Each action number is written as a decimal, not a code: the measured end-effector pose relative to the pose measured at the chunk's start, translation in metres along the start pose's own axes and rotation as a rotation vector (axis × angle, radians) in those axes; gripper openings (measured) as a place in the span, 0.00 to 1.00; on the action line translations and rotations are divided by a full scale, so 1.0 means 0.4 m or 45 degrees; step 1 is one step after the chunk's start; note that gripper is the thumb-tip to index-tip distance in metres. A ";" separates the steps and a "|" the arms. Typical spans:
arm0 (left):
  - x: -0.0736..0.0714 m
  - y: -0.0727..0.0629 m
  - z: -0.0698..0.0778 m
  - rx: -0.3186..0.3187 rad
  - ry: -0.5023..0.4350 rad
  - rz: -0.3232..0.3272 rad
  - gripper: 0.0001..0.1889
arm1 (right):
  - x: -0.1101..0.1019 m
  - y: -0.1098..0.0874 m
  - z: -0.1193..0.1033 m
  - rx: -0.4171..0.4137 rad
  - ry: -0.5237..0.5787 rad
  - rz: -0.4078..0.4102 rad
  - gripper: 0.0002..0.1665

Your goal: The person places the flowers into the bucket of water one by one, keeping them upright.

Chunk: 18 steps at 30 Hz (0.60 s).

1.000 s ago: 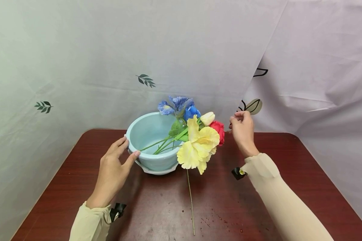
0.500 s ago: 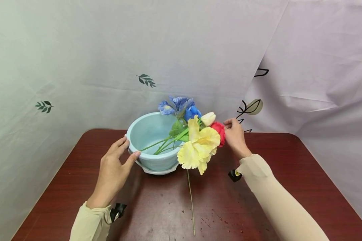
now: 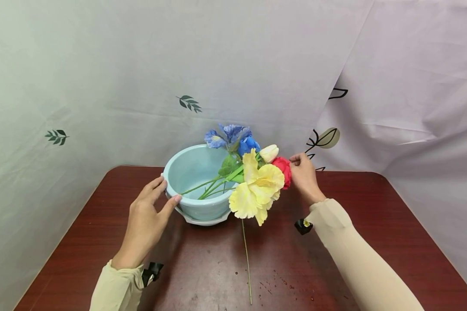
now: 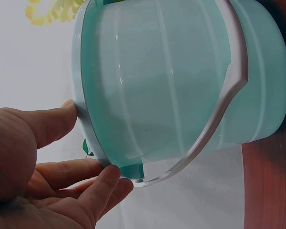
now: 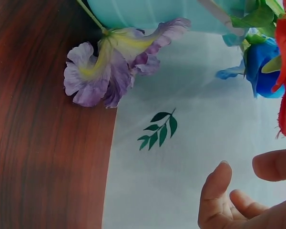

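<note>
A light blue bucket (image 3: 183, 160) stands upright on the table, its pale handle (image 4: 238, 52) hanging down along the front. My left hand (image 3: 145, 220) touches the bucket's left rim, thumb and fingertips spread along it. Flowers lean out over the bucket's right side: a yellow one (image 3: 253, 188), a white tulip (image 3: 269, 153), a red flower (image 3: 283, 170) and blue ones (image 3: 229, 137). At the red flower's right edge is my right hand (image 3: 305, 175), thumb and fingers apart with nothing between them. Whether it touches the petals I cannot tell.
A purple flower (image 5: 109, 71) lies on the dark red wooden table (image 3: 202, 268) beside the bucket; in the head view only its thin stem (image 3: 247, 263) shows. Small drops dot the table at front. A pale cloth (image 3: 233, 65) with leaf prints hangs behind.
My right hand has moved left and slightly down to the red flower, then stayed nearly still. The left hand, bucket and flowers look almost the same.
</note>
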<state>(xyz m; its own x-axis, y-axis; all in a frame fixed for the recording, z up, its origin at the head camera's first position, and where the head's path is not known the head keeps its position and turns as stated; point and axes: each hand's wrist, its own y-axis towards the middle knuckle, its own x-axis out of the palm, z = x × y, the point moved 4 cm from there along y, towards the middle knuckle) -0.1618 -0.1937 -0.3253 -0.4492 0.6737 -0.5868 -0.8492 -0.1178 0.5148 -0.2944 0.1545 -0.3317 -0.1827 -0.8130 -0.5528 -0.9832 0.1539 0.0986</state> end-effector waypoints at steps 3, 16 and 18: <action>0.000 0.000 0.000 0.001 -0.001 -0.003 0.27 | 0.002 0.001 0.006 0.007 0.000 -0.008 0.16; -0.001 0.003 0.002 0.000 -0.002 0.000 0.27 | 0.047 0.016 0.058 -0.064 -0.043 -0.155 0.18; -0.001 0.003 0.002 0.000 -0.002 -0.003 0.27 | 0.057 0.010 0.062 -0.131 -0.051 -0.175 0.19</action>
<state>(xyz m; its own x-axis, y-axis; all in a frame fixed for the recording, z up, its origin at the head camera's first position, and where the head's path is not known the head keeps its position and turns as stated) -0.1624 -0.1934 -0.3240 -0.4469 0.6751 -0.5869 -0.8501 -0.1163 0.5135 -0.3024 0.1504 -0.3645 -0.0485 -0.7993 -0.5990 -0.9945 -0.0171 0.1033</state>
